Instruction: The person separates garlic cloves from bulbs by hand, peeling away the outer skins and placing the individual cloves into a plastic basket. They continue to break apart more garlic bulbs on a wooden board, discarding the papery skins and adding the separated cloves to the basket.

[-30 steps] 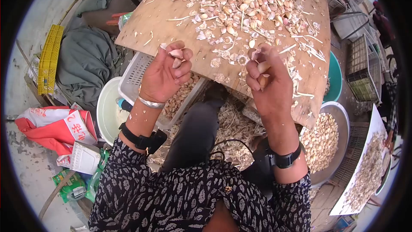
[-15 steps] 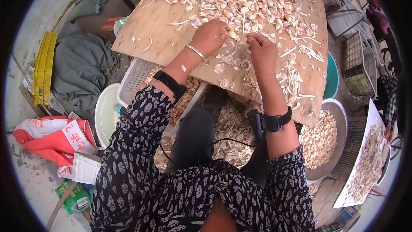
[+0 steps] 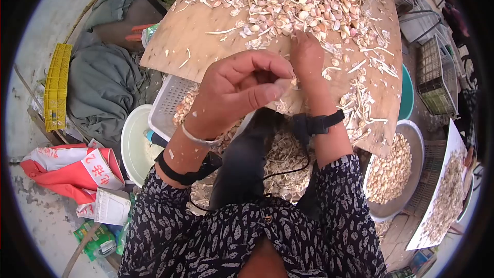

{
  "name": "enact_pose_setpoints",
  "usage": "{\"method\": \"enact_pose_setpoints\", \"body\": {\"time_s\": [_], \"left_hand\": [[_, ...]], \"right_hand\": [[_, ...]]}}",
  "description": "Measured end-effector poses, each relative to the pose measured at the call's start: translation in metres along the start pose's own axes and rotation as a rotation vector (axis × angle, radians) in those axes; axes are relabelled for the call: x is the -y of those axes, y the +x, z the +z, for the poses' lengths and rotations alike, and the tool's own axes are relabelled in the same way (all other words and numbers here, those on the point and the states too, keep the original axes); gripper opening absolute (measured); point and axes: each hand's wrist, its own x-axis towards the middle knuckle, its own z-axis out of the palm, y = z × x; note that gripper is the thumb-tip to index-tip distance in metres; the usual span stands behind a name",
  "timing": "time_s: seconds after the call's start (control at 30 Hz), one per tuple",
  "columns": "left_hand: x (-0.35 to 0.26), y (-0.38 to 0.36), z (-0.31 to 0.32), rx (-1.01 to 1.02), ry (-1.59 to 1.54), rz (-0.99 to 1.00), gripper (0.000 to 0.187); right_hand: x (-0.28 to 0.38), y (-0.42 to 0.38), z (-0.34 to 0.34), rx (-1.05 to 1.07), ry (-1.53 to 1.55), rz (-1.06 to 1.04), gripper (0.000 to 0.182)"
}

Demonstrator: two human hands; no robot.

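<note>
Left hand raised over bench, thumb and forefinger pinching small pale bit. Right hand at near edge of garlic cloves heaped on bench; fingers bent down, cannot tell whether pinching.

We see pale, pink-tinged cloves heaped loosely on the tabletop beyond our right grip, some near it; a small tan piece shows at our left grip's tips.
</note>
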Motion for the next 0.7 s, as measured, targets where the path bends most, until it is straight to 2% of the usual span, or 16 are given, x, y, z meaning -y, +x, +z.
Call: {"method": "enact_pose_setpoints", "body": {"time_s": [0.03,0.07,0.1,0.13,0.17,0.2,0.27,0.3,0.33,0.4,0.43,0.5,0.53,0.6,0.63,0.7], "left_hand": [[-0.02,-0.012,0.008,0.183,-0.021,0.151,0.017],[-0.045,-0.025,0.026,0.26,-0.152,0.191,0.007],[-0.058,-0.031,0.032,0.421,-0.307,0.288,0.008],[-0.064,-0.039,0.039,0.416,-0.319,0.292,0.008],[-0.066,-0.045,0.047,0.318,-0.345,0.404,0.006],[-0.067,-0.051,0.057,0.216,-0.37,0.514,0.005],[-0.07,-0.061,0.083,0.003,-0.42,0.712,0.007],[-0.078,-0.064,0.1,-0.267,-0.431,0.656,0.016],[-0.081,-0.067,0.123,-0.271,-0.438,0.649,0.016],[-0.087,-0.066,0.159,-1.258,0.814,0.103,0.034],[-0.092,-0.066,0.163,-1.249,0.81,0.103,0.034],[-0.099,-0.062,0.166,-1.031,0.584,0.002,0.043],[-0.095,-0.066,0.163,-1.026,0.583,0.006,0.043],[-0.082,-0.074,0.157,-0.862,-0.36,0.498,0.042],[-0.08,-0.078,0.164,-0.853,-0.364,0.497,0.042],[-0.088,-0.069,0.176,-1.072,-0.137,0.349,0.04]], "right_hand": [[-0.004,0.003,-0.004,-0.062,-0.038,-0.002,0.017],[-0.008,0.005,-0.013,-0.056,-0.052,-0.005,0.017],[-0.012,0.007,-0.024,0.009,0.283,0.263,0.016],[-0.012,0.011,-0.037,0.072,0.621,0.532,0.017],[-0.007,0.012,-0.058,0.116,0.907,0.693,0.019],[-0.014,0.012,-0.061,0.12,0.9,0.696,0.019],[-0.032,0.006,-0.072,0.096,1.318,0.857,0.019],[-0.036,0.002,-0.077,0.113,1.47,0.868,0.017],[-0.038,-0.002,-0.079,0.113,1.462,0.876,0.017],[-0.049,-0.011,-0.084,0.12,1.918,0.914,0.014],[-0.053,-0.014,-0.085,0.149,2.033,0.885,0.012],[-0.056,-0.018,-0.089,0.116,2.057,0.877,0.012],[-0.057,-0.02,-0.091,0.098,2.083,0.876,0.012],[-0.057,-0.021,-0.1,0.089,2.097,0.829,0.013],[-0.056,-0.022,-0.104,0.097,2.06,0.833,0.014],[-0.057,-0.02,-0.108,0.108,2.037,0.835,0.015]]}}
